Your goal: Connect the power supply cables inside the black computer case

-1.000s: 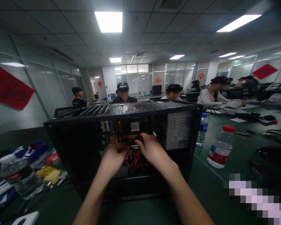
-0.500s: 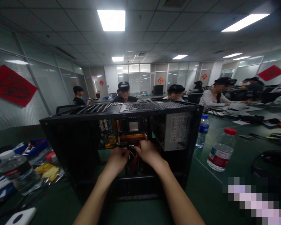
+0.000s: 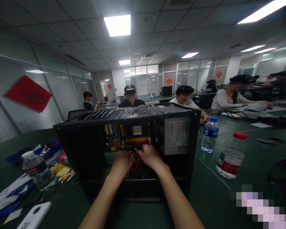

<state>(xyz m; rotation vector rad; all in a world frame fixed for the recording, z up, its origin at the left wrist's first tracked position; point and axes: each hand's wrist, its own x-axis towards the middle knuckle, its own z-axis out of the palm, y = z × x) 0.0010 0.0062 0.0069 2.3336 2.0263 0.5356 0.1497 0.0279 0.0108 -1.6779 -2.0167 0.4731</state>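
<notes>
In front of me stands a black computer case [image 3: 138, 200] with its side off. Inside it are a motherboard [image 3: 120, 131] at the upper middle and a grey power supply [image 3: 177, 136] at the upper right. My left hand [image 3: 123, 161] is closed at the motherboard's lower edge, its fingertips curled in; what they pinch is hidden. Close beside it, my right hand [image 3: 150, 156] is closed, thumb and fingers pinching a bundle of thin cables [image 3: 136, 163], some of them red. The cables hang down between both hands. Their connector ends are hidden behind the fingers.
Right of the case stand a blue-capped bottle [image 3: 209, 135] and a red-capped bottle [image 3: 231, 156]. At left are a white-capped bottle [image 3: 38, 171], yellow packets [image 3: 62, 171], a blue tray [image 3: 51, 149] and a white flat object [image 3: 35, 216]. Several people sit beyond the case.
The view has swung slightly left, so the surroundings sit further right. Both hands stay at the cables, drawn a little closer together. A co-worker's hand now shows behind the blue-capped bottle.
</notes>
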